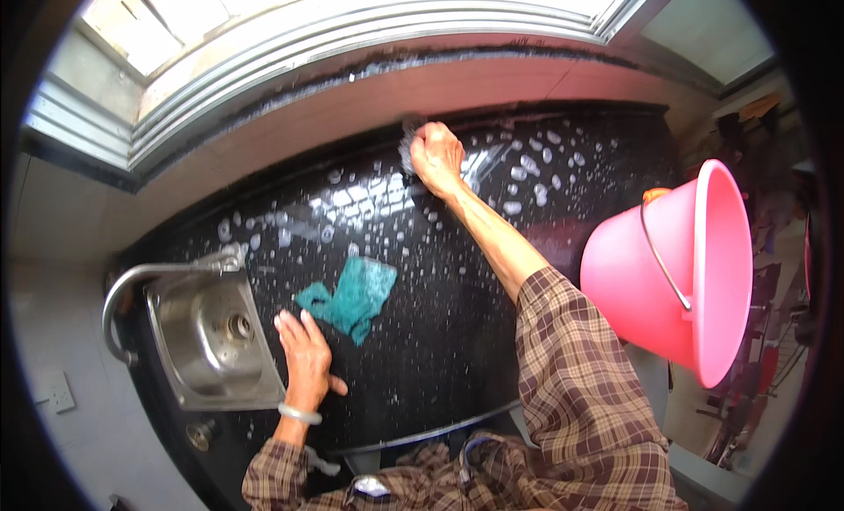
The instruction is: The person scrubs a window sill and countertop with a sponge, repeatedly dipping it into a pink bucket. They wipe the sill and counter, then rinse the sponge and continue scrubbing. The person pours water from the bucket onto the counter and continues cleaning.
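At the back of the black countertop (440, 335), my right hand (438, 157) is closed around a grey mesh-like scouring pad (408, 150). Part of the pad sticks out on the left of my fingers, close to the wall's foot. My left hand (304, 357), fingers stretched out, is at the counter beside the sink's right edge and holds nothing. Just past its fingertips lies a crumpled teal cloth (356, 295). White suds and drops are spread over the black surface, thickest to the right of my right hand.
A steel sink (189, 357) with a curved tap (110, 309) is set in at the left. The pink bucket (633, 265) with a wire handle stands on the right, its mouth facing right. A window frame (369, 40) runs along the back above the wall. A round metal part (202, 434) sits near the sink's front.
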Available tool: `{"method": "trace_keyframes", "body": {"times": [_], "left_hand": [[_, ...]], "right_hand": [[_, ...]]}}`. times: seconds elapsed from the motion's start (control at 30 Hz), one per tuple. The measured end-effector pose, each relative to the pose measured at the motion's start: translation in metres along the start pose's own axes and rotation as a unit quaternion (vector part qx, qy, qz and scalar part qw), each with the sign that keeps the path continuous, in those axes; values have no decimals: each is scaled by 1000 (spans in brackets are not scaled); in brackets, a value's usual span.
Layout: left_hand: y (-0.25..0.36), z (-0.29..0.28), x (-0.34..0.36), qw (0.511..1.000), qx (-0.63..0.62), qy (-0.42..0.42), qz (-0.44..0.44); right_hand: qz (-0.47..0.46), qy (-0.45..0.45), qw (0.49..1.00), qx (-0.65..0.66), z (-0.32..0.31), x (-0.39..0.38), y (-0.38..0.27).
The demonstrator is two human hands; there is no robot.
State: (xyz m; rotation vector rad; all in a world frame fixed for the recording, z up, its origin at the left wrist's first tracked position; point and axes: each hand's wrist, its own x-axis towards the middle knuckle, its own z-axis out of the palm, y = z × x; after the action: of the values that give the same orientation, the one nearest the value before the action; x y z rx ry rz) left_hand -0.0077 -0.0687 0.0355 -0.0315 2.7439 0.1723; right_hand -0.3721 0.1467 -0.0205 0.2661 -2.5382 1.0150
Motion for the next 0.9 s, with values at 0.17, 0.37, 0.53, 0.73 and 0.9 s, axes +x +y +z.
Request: {"method": "trace_keyframes", "body": {"times": [0.17, 0.37, 0.53, 0.73, 0.9], "left_hand": [[-3, 4, 4, 1000, 13, -6, -15], [-12, 16, 7, 999, 24, 36, 3], [-24, 9, 25, 998, 57, -3, 33], [41, -62, 67, 958, -133, 100, 234], [158, -112, 55, 918, -215, 180, 281]], "right_hand": [[231, -93, 801, 544, -30, -49, -59], [336, -141, 641, 675, -138, -74, -123], [245, -20, 768, 591, -278, -85, -150], [117, 161, 923, 329, -468, -72, -129], [222, 25, 963, 152, -548, -71, -67]]}}
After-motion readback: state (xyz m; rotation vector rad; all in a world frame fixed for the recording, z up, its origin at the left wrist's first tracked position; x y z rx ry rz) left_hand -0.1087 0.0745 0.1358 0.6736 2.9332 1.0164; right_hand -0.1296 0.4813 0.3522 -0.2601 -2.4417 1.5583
